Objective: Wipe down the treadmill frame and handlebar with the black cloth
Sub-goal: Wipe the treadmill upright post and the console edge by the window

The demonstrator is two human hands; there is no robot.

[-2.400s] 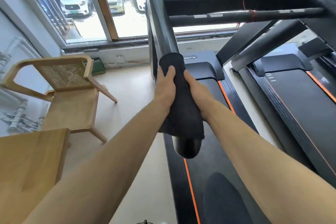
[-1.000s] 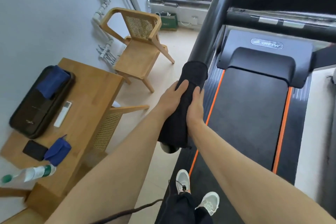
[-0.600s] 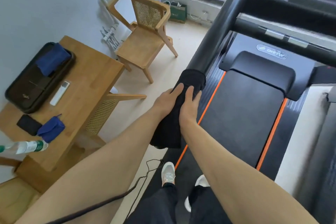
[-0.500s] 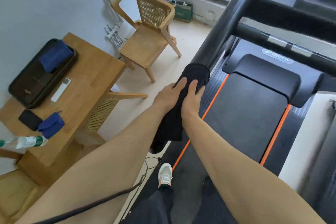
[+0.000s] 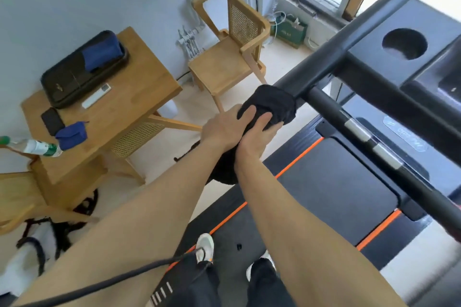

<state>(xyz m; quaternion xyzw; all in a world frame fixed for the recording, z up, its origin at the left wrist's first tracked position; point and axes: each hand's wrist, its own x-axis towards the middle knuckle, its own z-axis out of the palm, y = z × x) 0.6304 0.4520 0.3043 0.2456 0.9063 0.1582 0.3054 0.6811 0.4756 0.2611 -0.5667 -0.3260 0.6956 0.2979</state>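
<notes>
The black cloth (image 5: 274, 104) is wrapped around the left handlebar (image 5: 321, 67) of the black treadmill, close to where the cross bar (image 5: 361, 137) joins it. My left hand (image 5: 223, 129) grips the cloth from the left side. My right hand (image 5: 257, 137) grips it from the right, fingers curled over the top. The handlebar's near end is hidden under the cloth and my hands. The console (image 5: 404, 57) with a round cup hole sits above right.
The treadmill belt (image 5: 324, 187) with orange stripes lies below, my feet on it. To the left stand a wooden table (image 5: 129, 107) with a black tray, blue cloths, remote, phone and bottle, and a wooden chair (image 5: 229, 65). A cable crosses the bottom.
Both hands with the cloth have slid up the handlebar toward the console, now near the cross bar joint. The view has tilted and swung left.
</notes>
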